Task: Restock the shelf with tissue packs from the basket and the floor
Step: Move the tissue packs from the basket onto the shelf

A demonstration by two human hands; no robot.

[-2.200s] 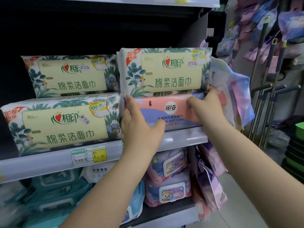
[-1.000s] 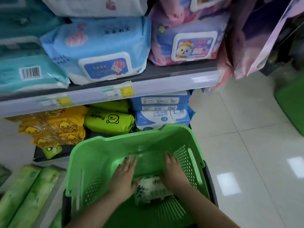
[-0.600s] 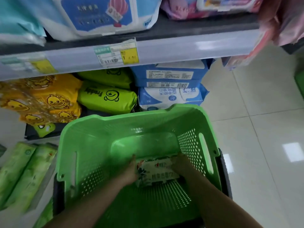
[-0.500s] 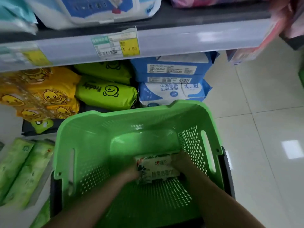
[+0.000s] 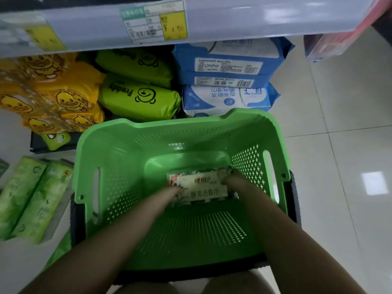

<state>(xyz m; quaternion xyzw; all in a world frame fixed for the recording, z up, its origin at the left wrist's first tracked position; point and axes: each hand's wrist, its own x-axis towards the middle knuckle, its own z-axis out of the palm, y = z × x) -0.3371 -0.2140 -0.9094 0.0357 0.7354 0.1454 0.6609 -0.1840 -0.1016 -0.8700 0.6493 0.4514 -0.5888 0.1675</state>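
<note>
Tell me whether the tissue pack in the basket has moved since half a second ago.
No. The tissue pack lies at the same spot on the basket floor, near its right wall.

Price tag (image 5: pixel 153 24) on shelf edge: "¥ 4.00". Green pack (image 5: pixel 140 98): "Freddy". Blue-white pack (image 5: pixel 227 100): "80".

I see a glossy pale tiled floor (image 5: pixel 343 128) with thin grout lines and a bright square light reflection (image 5: pixel 374 183) (right side). A grey shelf edge (image 5: pixel 254 15) spans the top, carrying a price label (image 5: pixel 153 23).
</note>
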